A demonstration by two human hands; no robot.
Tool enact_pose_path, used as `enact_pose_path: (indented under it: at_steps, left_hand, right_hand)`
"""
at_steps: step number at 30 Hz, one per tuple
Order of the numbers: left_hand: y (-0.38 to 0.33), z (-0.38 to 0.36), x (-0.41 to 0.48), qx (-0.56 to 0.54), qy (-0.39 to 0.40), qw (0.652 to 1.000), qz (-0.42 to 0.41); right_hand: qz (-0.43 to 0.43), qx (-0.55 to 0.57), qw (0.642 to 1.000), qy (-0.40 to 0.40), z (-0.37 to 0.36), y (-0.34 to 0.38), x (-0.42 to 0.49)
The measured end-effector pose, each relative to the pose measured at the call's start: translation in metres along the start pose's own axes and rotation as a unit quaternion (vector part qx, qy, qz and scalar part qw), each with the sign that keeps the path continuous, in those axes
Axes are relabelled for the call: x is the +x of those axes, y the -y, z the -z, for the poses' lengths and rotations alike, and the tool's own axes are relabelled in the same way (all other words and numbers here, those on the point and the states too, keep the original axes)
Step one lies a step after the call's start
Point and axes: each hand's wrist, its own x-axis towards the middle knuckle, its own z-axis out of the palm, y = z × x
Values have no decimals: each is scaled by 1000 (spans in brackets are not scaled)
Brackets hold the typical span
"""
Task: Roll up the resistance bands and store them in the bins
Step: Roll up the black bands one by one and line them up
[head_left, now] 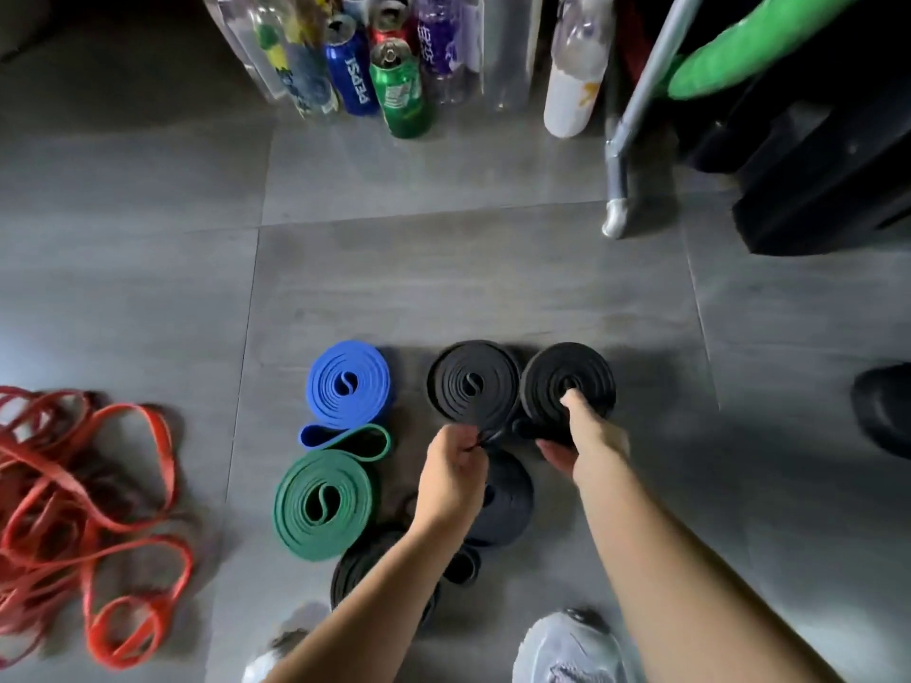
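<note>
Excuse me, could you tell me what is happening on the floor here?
A person is rolling resistance bands on a tiled floor. The right hand grips the rightmost black roll, forefinger on its centre, while the left hand pinches a loose black band end beside it. A blue roll, a green roll and another black roll already lie coiled nearby. A tangle of red bands lies unrolled to the left. No bin is in view.
</note>
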Motion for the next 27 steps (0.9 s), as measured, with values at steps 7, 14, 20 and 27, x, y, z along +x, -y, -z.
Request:
enact_pose_path:
  at_steps: [7,14,20,27]
  left_hand:
    - [2,-25,-3,192,76,968,-139]
    - [-7,-30,12,233,78,959,-140]
    - [-15,-24,20,139,34,983,-118]
    - [-73,0,92,56,-46,993,-89]
  right_hand:
    - [-3,6,999,-46,-3,2,0]
    - [-9,54,998,4,1,43,11]
    - [15,57,998,27,-16,52,8]
    - [74,17,991,106,-66,93,-1]
